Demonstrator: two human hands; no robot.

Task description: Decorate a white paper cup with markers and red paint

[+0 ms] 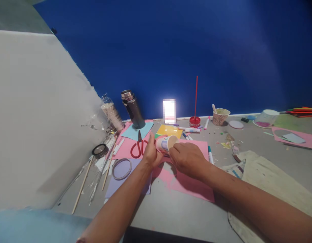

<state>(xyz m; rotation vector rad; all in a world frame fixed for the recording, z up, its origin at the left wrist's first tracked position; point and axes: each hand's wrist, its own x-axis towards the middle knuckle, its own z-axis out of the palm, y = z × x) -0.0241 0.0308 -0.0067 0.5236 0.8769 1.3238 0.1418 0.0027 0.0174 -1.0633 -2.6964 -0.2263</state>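
Holding a paper cup (167,143) on its side just above the pink sheet (191,184) at the near middle of the table (259,141), with the mouth turned right and far. Clasping the cup's base end in the left hand (151,154), thumb raised over the top, fingers wrapping the wall beside a pink paper collar (158,141) circling the cup. Meeting the mouth end with the right hand (187,158), fingers curling tight against the cup's near wall, with the fingertips hidden under the knuckles, so not showing whether pinching a loose paper edge or only pressing. Lying to the left: red scissors (138,148) on pink paper, a lavender ring (122,168) on a purple sheet (115,187), a black tape roll (99,150). Standing far, against the blue wall: a dark flask (133,109), a wrapped stack of cups (112,114), a red pot (195,120) with a stick, a patterned cup (220,117). Lying just right of the right hand: a marker (210,155), and nearer and further right, a stained cloth (267,182). Judging the work in hand as fitting paper round the cup: probably calling for a light clasp to avoid crushing the thin wall, steadying with the left while smoothing with the right, squaring the collar to the rim, and turning the cup slowly rather than regripping.
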